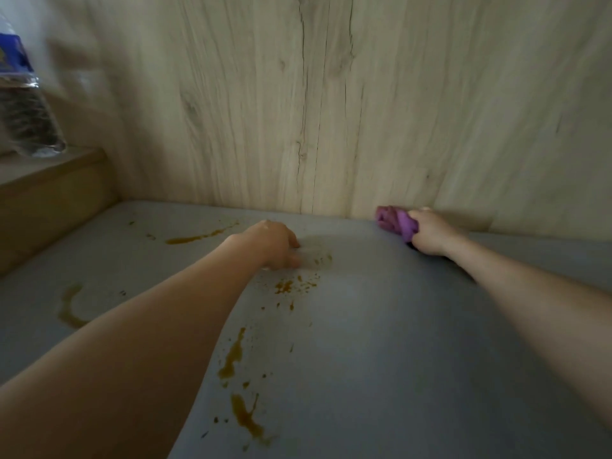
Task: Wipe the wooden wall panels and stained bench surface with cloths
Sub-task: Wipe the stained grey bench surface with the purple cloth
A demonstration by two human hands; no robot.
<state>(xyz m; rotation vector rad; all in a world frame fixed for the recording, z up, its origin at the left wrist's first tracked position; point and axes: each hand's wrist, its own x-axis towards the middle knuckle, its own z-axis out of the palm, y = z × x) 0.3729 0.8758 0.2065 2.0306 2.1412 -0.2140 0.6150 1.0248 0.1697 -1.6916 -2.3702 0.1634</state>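
Grey bench (pixel 381 326) top, backed by pale wood-grain wall panels (pixel 331 111); a lower wooden ledge (pixel 56 183) runs along the left edge. Clear plastic bottle (pixel 23 104) with blue label stands on that ledge, blurred.

Brown-yellow stains (pixel 236 354) scattered over the left half of the bench: a streak near the back edge, a curved smear by the left edge, spatter at mid-bench, longer blotches toward the near edge.

Left hand (pixel 271 245) rests on the bench at mid-back, beside a faint smeared patch; fingers curled down onto the surface. Whether that grip encloses anything cannot be told.

Right hand (pixel 430 231) at the back edge, right of centre, its grip clenched round a bunched purple cloth (pixel 394 220). Cloth lies on the bench where it meets the wall panels.
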